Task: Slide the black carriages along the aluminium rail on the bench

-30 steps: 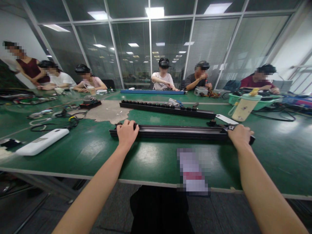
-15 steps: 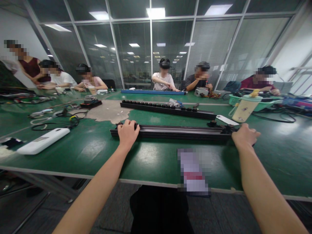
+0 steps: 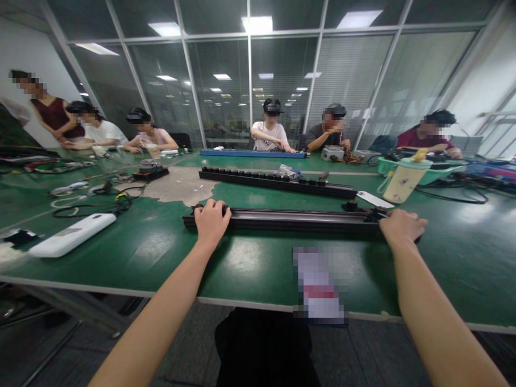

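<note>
A long black metal channel [image 3: 298, 218] with a shiny strip inside lies lengthwise across the table in front of me. My left hand [image 3: 212, 223] is closed over its left end, next to small black parts that the fingers partly cover. At the other end, my right hand [image 3: 403, 227] curls round the channel; its fingertips are hidden. Loose black pieces [image 3: 375, 214] sit in the channel just left of that hand. Behind it, a second black strip [image 3: 278, 180] carries a row of black blocks along its top.
A blurred-out phone-like item [image 3: 320, 285] lies at the near table edge. To the left are a white power bank-like case [image 3: 72, 235] and black cables [image 3: 94, 207]. A cream tumbler [image 3: 407, 179] and green basket [image 3: 447, 171] stand right. Several people sit across the table.
My right hand has shifted slightly to the left at the channel's right end. My left hand and the channel look almost unmoved.
</note>
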The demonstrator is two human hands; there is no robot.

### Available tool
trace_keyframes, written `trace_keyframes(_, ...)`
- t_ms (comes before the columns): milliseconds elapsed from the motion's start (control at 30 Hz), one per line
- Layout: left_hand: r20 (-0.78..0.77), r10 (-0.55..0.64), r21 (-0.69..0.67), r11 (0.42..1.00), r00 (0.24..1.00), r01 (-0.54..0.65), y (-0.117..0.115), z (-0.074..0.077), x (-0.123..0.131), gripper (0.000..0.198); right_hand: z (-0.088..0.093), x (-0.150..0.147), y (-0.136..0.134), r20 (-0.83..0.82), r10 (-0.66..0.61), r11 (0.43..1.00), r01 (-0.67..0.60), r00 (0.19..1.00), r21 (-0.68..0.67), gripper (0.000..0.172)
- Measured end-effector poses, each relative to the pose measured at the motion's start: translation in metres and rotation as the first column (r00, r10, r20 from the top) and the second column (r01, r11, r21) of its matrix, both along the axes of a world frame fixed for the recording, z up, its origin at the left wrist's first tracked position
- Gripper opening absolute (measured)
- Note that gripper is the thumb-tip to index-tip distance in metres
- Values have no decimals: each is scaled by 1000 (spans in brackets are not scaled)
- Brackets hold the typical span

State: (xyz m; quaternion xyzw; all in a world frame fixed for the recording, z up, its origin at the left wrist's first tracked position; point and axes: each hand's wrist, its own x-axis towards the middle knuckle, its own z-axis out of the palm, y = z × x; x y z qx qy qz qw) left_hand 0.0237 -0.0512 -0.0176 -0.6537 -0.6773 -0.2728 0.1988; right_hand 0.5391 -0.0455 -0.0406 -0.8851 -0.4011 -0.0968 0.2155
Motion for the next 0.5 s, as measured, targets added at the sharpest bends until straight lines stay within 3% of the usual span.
trace_keyframes(67,-5,0,0,1000,1000,0,0,0,0,33,3,-3,-1,-40,-48,999,49,998,17,47)
trace_keyframes(167,-2,1,-2,1000,1000,-1,0,-1,0,33,8,-10,-1,-21,-9,999,10,1000,39,52)
trace_keyframes(300,1,3,0,1000,1000,-3,1,-1,0,33,10,-20,1,110,122,990,-128,986,53,52)
trace_keyframes(500,-1,2,-10,1000,1000,-2,1,0,0,33,5,-39,7,253,323,924,-361,912,123,48)
